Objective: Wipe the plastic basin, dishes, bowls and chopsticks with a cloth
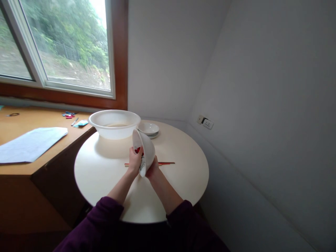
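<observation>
A white bowl (147, 149) with a red and black pattern is tipped up on its side above the round table (105, 185). My left hand (134, 161) is closed on its left side, thumb by the red pattern. My right hand (153, 168) grips the bowl from the right and below, its fingers partly hidden. Behind my hands, red-brown chopsticks (167, 163) lie across the tabletop, their middle covered by the bowl and hands.
A translucent white basin (114, 132) stands at the table's back left. Beside it sit stacked white dishes (150, 128). The wooden desk (23, 169) at left holds a large paper sheet (34, 143) and small items. A wall with a power socket (208, 123) borders the right.
</observation>
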### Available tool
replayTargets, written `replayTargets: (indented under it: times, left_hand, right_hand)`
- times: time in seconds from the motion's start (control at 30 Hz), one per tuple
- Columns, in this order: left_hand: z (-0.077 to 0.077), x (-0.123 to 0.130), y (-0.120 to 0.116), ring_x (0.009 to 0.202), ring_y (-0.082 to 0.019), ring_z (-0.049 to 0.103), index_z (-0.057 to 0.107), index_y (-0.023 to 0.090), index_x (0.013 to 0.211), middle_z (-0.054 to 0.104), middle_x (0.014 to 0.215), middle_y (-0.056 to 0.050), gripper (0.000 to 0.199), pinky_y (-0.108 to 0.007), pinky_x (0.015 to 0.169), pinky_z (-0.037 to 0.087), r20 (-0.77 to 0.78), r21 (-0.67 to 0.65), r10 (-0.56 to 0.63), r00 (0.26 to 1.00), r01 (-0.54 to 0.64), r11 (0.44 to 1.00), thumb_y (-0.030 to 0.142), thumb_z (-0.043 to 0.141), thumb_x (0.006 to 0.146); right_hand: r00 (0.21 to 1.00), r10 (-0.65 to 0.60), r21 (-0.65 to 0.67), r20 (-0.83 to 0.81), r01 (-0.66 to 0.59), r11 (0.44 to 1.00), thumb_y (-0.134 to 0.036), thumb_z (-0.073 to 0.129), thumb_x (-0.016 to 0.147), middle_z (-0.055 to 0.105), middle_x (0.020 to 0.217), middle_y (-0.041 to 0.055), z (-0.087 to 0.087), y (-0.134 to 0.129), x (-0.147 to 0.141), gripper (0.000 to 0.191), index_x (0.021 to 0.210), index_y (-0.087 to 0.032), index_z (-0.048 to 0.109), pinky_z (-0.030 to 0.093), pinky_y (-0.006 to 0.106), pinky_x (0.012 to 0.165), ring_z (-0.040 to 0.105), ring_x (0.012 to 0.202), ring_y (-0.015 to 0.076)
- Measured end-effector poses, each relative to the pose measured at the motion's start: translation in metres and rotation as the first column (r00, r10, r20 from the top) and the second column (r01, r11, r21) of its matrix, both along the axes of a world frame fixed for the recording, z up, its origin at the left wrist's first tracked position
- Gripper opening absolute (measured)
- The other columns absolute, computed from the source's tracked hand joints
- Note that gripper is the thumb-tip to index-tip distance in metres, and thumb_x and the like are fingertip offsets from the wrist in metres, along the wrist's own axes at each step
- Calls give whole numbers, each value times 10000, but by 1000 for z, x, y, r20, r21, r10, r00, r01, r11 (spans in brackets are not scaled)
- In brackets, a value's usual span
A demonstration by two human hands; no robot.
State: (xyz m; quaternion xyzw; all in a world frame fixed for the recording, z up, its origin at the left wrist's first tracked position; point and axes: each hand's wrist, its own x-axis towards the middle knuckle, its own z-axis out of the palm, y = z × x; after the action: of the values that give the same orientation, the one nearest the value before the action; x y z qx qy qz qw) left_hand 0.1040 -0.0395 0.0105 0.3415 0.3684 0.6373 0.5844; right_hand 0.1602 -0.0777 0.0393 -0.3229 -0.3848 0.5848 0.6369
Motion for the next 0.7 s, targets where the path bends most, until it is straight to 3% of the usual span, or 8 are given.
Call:
replayTargets:
  times: [0.1, 0.2, 0.33, 0.4, 0.47, 0.6, 0.7]
  left_hand:
    - [7, -3, -4, 633, -125, 535, 498, 225, 805, 539, 642, 55, 290, -220, 572, 421, -85, 95, 153, 985, -145, 985, 278, 726, 632]
    - [11, -5, -6, 622, -115, 518, 488, 223, 812, 536, 652, 56, 280, -208, 579, 410, -143, 169, 256, 956, -232, 958, 315, 705, 661]
    - [10, -6, -3, 607, -122, 512, 474, 217, 798, 529, 640, 52, 288, -214, 574, 407, -186, 206, 317, 930, -278, 938, 352, 693, 668]
    - [6, -6, -1, 595, -123, 511, 466, 216, 786, 524, 631, 53, 296, -216, 569, 408, -197, 210, 324, 925, -283, 936, 361, 693, 664]
    - [2, -5, 1, 596, -120, 515, 465, 212, 776, 529, 642, 50, 299, -218, 575, 414, -204, 208, 316, 927, -274, 939, 366, 694, 660]
    - [-3, 0, 1, 596, -121, 534, 504, 196, 780, 559, 669, 29, 288, -226, 570, 431, -219, 193, 238, 946, -197, 961, 389, 682, 664]
    - [-5, 3, 0, 569, -116, 527, 517, 187, 774, 554, 651, 28, 281, -228, 549, 433, -229, 184, 196, 953, -155, 971, 398, 670, 669]
  right_hand:
    - [996, -16, 54, 87, 11, 998, -377, 295, 810, 705, 804, 94, -2, -7, -1, 421, 870, -165, 655, 544, 403, 732, 656, 839, 252]
    - [997, -67, 67, 45, 64, 996, -406, 297, 802, 695, 837, 101, -10, -11, -4, 416, 893, -176, 632, 519, 408, 823, 639, 935, 253]
    - [948, -286, -74, -140, 278, 958, -409, 358, 775, 684, 820, 71, -17, -16, -9, 341, 861, -189, 603, 522, 369, 816, 639, 918, 228]
    - [894, -410, -137, -181, 390, 911, -425, 399, 771, 678, 810, 45, -11, -19, -7, 312, 856, -194, 590, 532, 334, 754, 640, 861, 210]
    - [867, -470, -116, -165, 456, 882, -440, 450, 762, 669, 781, 22, 1, -19, 0, 295, 846, -193, 588, 524, 301, 686, 630, 787, 193]
    - [910, -414, 4, 16, 414, 910, -429, 542, 721, 638, 667, -7, 25, -9, 25, 262, 726, -173, 600, 473, 253, 591, 575, 657, 160]
    - [957, -280, -21, 81, 282, 959, -418, 559, 697, 621, 608, -16, 26, 5, 40, 255, 669, -167, 599, 445, 240, 551, 548, 593, 144]
